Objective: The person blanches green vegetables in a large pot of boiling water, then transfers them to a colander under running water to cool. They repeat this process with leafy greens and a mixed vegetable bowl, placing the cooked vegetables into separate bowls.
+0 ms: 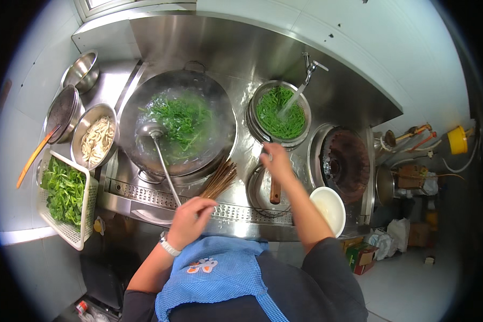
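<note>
My left hand is at the counter's front edge, by the lower end of a long-handled metal ladle; whether it grips the handle is hard to tell. The ladle's bowl rests in a steaming wok of leafy greens in water. A bamboo brush lies beside the wok, near this hand. My right hand, slightly blurred, is over the wooden-handled end of a strainer; its grip cannot be made out. Green stalks fill the strainer, and tap water runs onto them.
At the left stand a bowl of pale strips, metal bowls, a mesh skimmer and a white basket of leafy greens. A white bowl sits by my right forearm, near a dark round burner. The faucet juts from the back.
</note>
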The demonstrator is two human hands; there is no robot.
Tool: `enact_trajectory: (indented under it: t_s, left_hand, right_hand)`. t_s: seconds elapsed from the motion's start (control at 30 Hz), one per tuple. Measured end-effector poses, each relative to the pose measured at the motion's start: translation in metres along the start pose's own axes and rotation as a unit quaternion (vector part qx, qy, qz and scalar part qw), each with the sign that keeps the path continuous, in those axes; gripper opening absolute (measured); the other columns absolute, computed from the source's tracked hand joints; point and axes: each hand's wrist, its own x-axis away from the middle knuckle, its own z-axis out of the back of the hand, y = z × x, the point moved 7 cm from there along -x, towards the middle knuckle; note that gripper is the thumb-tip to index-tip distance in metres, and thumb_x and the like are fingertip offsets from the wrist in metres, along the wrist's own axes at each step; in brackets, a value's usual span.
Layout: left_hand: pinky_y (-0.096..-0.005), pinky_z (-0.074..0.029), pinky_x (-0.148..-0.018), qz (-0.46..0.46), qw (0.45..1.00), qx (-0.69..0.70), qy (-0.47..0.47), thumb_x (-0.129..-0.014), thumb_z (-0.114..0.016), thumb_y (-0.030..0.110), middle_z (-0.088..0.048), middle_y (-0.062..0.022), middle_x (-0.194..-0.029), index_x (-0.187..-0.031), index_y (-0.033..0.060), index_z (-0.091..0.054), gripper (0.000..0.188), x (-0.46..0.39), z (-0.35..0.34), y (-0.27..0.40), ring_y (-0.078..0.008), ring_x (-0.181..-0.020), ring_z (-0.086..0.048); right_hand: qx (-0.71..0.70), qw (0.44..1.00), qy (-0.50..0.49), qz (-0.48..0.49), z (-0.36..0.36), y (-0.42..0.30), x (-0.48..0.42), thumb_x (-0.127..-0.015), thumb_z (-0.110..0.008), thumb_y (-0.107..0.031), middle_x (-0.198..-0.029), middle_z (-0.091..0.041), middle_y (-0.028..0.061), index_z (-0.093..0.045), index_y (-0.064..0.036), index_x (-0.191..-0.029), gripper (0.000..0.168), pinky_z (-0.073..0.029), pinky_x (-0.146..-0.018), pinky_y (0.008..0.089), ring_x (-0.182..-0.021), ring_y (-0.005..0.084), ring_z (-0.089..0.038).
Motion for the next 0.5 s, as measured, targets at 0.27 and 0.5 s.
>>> enact_trajectory:
  t_s: [0.27,0.5]
  left_hand:
    - [-0.0341,-0.046,-0.095,0.225,0.944,0.109,-0.213,-0.097,-0.057,0.029,-0.056,-0.0189,-0.128,-0.140,-0.0004,-0.034,0.057,-0.075,-0.217,-0.073,-0.0239,-0.114,-0.057]
    - [-0.0305,-0.050,-0.062,0.356,0.822,0.427,-0.126,-0.099,-0.053,0.027,-0.054,-0.0067,-0.085,-0.126,0.0065,-0.037,0.037,-0.105,-0.269,-0.075,-0.0149,-0.068,-0.056]
  right_hand:
    - [0.137,0.949,-0.078,-0.272,-0.002,0.231,-0.086,-0.085,-0.062,-0.051,-0.153,-0.022,0.0276,-0.029,-0.008,-0.150,0.084,-0.023,-0.114,0.0477,-0.139,0.0464,-0.024]
    - [0.126,0.963,-0.108,-0.213,-0.049,0.163,-0.122,-0.079,-0.066,-0.056,-0.156,-0.014,0.0184,-0.033,-0.032,-0.147,0.079,-0.030,-0.108,0.0581,-0.133,0.0540,-0.025]
